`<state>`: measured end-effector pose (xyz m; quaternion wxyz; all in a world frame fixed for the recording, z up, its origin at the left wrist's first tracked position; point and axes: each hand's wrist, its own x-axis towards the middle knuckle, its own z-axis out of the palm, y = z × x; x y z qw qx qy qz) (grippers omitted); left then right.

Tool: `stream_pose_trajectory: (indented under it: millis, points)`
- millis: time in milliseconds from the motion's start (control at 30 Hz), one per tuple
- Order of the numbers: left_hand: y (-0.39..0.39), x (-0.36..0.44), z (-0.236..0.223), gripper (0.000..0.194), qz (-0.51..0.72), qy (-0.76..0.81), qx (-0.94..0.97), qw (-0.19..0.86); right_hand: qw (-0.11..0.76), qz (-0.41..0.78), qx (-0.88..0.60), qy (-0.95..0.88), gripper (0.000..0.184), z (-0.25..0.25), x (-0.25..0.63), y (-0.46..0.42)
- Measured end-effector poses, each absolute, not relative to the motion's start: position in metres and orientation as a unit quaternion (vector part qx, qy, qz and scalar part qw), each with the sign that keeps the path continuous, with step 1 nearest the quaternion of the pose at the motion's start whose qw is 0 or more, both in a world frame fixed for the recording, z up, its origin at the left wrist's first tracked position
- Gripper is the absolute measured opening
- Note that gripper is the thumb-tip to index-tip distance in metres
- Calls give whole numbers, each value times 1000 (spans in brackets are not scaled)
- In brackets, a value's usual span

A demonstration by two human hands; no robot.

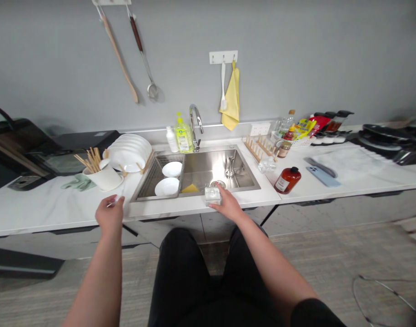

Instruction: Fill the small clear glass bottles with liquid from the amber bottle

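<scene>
My right hand (228, 205) grips a small clear square container (212, 196) at the front rim of the sink (208, 165); whitish contents show through it. Over the counter to the left, my left hand (109, 213) pinches a thin white stick (112, 202), too small to make out fully. Near the left hand stands a white holder (107, 178) with several chopsticks (93, 160). Two white bowls (168, 186) sit in the rack (144, 185) on the sink's left side. A yellow cloth (189, 188) lies in the basin.
White plates (131, 150) stand in a wooden rack behind the chopstick holder. Soap bottles (183, 136) and the faucet (196, 127) are at the back. An amber bottle (287, 180), a clear glass piece (267, 165) and a phone (323, 176) lie to the right.
</scene>
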<state>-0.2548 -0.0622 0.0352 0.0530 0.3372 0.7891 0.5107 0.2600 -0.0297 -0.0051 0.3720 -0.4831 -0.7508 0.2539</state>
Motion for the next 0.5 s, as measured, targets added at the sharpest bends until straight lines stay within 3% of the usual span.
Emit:
stream_pose_trajectory:
  millis: [167, 333, 500]
  points:
    - [-37, -282, 29, 41, 389, 847, 363, 24, 361, 248, -491, -753, 120, -4, 260, -31]
    - [-29, -272, 15, 58, 343, 866, 363, 16, 357, 251, -485, -758, 121, -3, 261, -33]
    - [-33, -267, 17, 63, 290, 877, 383, -4, 373, 279, -476, -746, 133, -5, 261, -31]
